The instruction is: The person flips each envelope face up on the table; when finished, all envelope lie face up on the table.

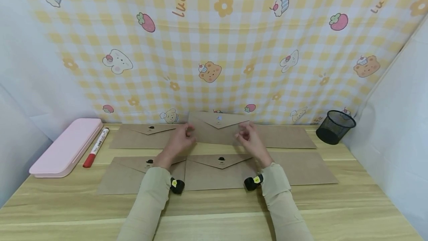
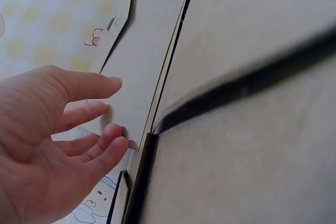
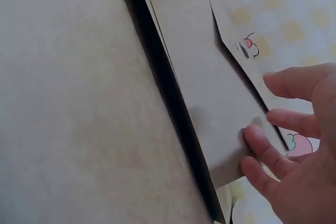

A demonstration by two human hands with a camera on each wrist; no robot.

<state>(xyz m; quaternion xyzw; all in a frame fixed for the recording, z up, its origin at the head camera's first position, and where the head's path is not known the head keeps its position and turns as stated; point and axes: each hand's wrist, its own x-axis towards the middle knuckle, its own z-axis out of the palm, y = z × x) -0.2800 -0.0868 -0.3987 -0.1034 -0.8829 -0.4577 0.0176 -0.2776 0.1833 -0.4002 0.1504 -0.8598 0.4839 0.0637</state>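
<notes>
A brown paper envelope (image 1: 214, 133) with a pointed flap stands partly raised in the middle of the back row, its upper edge against the patterned cloth. My left hand (image 1: 180, 140) is at its left end, thumb and fingers apart, fingertips (image 2: 118, 145) at or near the paper. At the right end is my right hand (image 1: 252, 140), fingers loosely bent and spread from the thumb, fingertips (image 3: 252, 135) by the paper. Whether either hand touches it I cannot tell. In front lies another flapped envelope (image 1: 217, 177) with a hat print, between my forearms.
More brown envelopes lie left (image 1: 133, 140) and right (image 1: 287, 137) in the back row, and left (image 1: 117, 181) and right (image 1: 307, 170) in the front row. A pink case (image 1: 67, 146) and red-capped marker (image 1: 97, 146) lie left. A black mesh cup (image 1: 334, 127) tilts at back right.
</notes>
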